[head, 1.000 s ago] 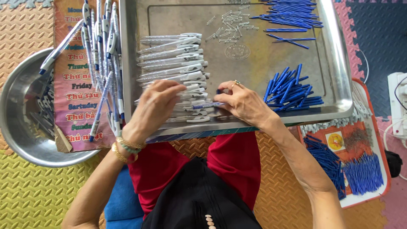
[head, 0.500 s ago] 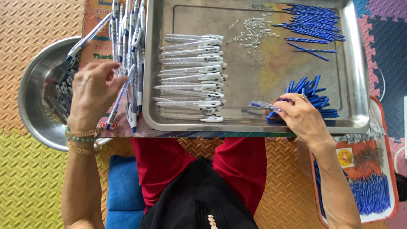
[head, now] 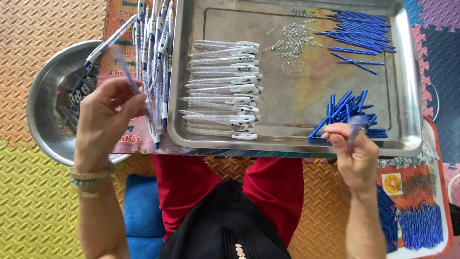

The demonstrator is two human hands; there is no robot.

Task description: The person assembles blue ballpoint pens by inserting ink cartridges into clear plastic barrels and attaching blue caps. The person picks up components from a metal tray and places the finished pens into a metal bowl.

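Pen [head: 128,76], seemingly in left hand [head: 106,120]

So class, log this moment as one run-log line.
left hand: holds pen | right hand: pinches blue piece | steel tray: between

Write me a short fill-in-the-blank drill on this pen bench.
1. The left hand holds a finished ____.
2. The small springs lie in the metal ____.
3. The right hand reaches the pile of ____ caps.
4. The round steel ____ sits under the left hand.

Missing: pen; tray; blue; bowl
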